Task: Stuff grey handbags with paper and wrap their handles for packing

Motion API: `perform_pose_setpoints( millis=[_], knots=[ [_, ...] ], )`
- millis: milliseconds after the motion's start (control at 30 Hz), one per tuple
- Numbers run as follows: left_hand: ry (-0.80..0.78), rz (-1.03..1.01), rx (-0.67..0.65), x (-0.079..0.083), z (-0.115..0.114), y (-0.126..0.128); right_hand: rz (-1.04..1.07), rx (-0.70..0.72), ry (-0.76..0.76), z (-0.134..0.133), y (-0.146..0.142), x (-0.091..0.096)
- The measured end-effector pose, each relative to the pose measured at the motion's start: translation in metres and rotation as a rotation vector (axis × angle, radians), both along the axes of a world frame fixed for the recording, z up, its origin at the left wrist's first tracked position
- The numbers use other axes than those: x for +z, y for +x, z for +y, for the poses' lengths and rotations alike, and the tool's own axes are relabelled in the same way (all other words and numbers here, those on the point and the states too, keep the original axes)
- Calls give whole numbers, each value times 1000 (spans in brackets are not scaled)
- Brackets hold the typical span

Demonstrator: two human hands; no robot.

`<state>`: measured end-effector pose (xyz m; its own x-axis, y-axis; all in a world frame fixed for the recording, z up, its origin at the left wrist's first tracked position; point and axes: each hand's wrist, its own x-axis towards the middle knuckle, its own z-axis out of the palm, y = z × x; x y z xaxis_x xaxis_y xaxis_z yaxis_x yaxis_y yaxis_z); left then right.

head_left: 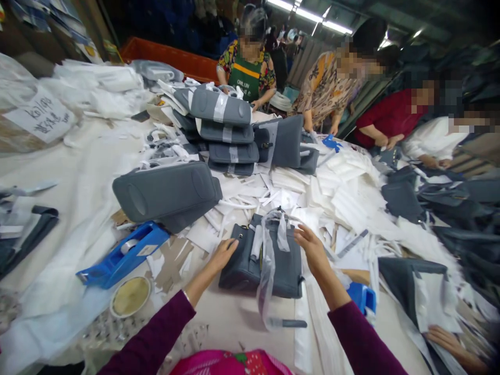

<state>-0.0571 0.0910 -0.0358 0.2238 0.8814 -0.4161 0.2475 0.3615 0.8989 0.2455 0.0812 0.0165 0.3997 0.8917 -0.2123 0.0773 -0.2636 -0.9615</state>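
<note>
A grey handbag [283, 273] lies on the table in front of me, with clear plastic wrap [267, 271] and white padding around its handle and front. My left hand [224, 255] is at the bag's upper left edge, its fingers stretched out against the side. By the upper right edge is my right hand [312, 250], its fingers apart and nothing between them. A loose grey strap end [295, 323], partly in plastic, hangs down toward me from the bag. Behind, to the left, a larger grey bag [167, 192] rests on its side.
A blue tape dispenser [125, 255] and a round tub [130, 297] stand left; another blue dispenser [361, 298] is right. Stacked grey bags [222, 107] and white packing sheets [344, 182] spread behind. Several co-workers stand across the table; another person's hand [449, 341] is lower right.
</note>
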Motion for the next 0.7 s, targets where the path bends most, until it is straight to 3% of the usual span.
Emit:
perform_pose_setpoints(
  millis=[67,133,267,367,533,600,700],
  knots=[
    [-23,-14,-52,3,-7,7,-169,-130,-73,-43,24,-14],
    [-30,-25,-76,3,-13,12,-204,-188,-175,-84,36,-28],
    [-58,-25,82,-1,-13,17,-268,-279,-138,-132,34,-43],
    [-84,14,183,-4,-2,18,-267,-263,-166,-130,28,-40],
    [-119,47,184,6,6,32,86,76,-328,-86,24,-41],
    [-114,58,184,12,3,39,160,128,-306,-75,23,-46],
    [-126,1,158,19,-4,45,163,79,-164,-73,22,-45]
  ],
)
